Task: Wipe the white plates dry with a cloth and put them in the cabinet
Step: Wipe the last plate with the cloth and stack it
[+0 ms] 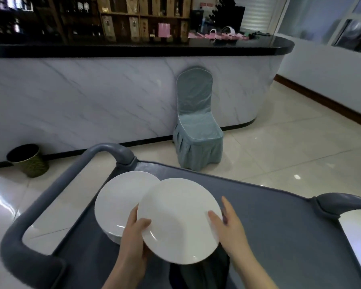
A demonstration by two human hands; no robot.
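I hold one white plate (178,221) tilted above the grey cart top (279,236). My left hand (133,236) grips its left rim, thumb on the upper face. My right hand (230,228) grips the right rim, thumb on top and fingers behind. Just left of it and partly under it, a stack of white plates (118,202) rests on the cart. A dark cloth (204,272) hangs below the held plate near the cart's front edge.
The cart has thick grey handles at the left (56,195) and at the right (346,203). Beyond it stand a blue covered chair (196,130), a marble-fronted bar counter (92,101) and a dark waste bin (27,160) on the tiled floor.
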